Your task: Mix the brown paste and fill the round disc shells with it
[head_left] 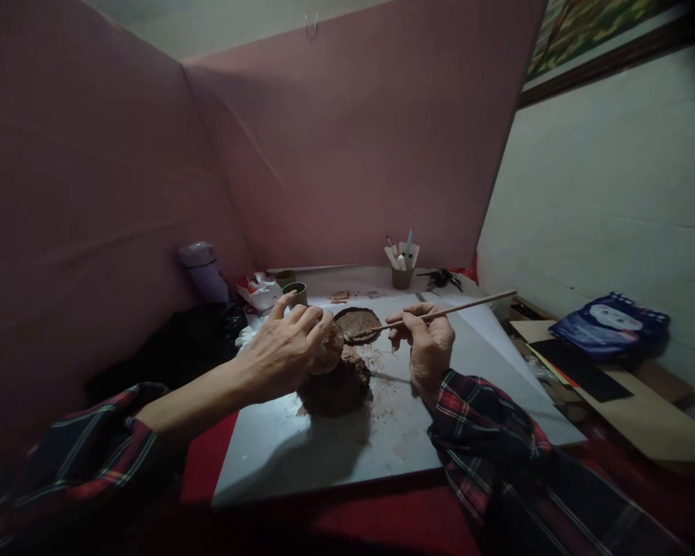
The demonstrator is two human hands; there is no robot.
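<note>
In the head view my left hand [286, 344] grips a small clear round container [329, 351] with brown smears, tilted over the board. My right hand [432, 347] pinches a thin wooden stick [469, 303]; its lower tip reaches the edge of a round, flat piece [356, 324] covered in brown, crumbly material. Below the container sits a dark brown, rough lump [336, 390], partly hidden by my left hand and the container. Brown crumbs lie around the lump on the pale board [394, 440].
Behind my left hand are a green-rimmed cup [295, 295], a tissue pack [259, 292] and a purple bottle [202, 270]. A holder with tools [401, 276] stands at the back. To the right lie a blue bag [605, 328] and cardboard [666, 417]. Pink cloth [353, 154] walls the back.
</note>
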